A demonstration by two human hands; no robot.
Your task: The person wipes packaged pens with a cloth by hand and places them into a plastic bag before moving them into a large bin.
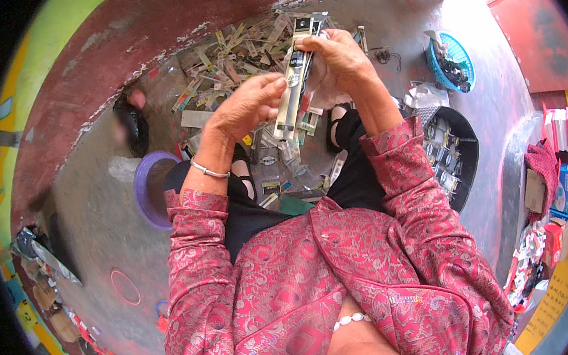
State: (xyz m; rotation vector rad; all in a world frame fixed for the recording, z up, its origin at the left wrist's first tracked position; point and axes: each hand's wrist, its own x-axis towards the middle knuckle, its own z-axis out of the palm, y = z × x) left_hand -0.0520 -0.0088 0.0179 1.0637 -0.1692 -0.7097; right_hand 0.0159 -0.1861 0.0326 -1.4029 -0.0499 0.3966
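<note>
A long, narrow, clear plastic packet [293, 86] with a pale card and a black label is held up in front of me, slightly tilted. My right hand [343, 58] grips its upper part, thumb across the front. Some crumpled clear film shows behind the packet under the right palm. My left hand [248, 107] is at the packet's left edge, fingers loosely bent and apart. Whether its fingertips touch the packet is hard to tell. What lies inside the packet is too small to make out.
Many similar packets [222, 65] lie heaped on the floor ahead and between my feet. A purple basin [144, 192] stands left. At right are a black tub [470, 156] of packed items and a blue basket [464, 56] holding dark material. A black bag [134, 126] lies by the wall.
</note>
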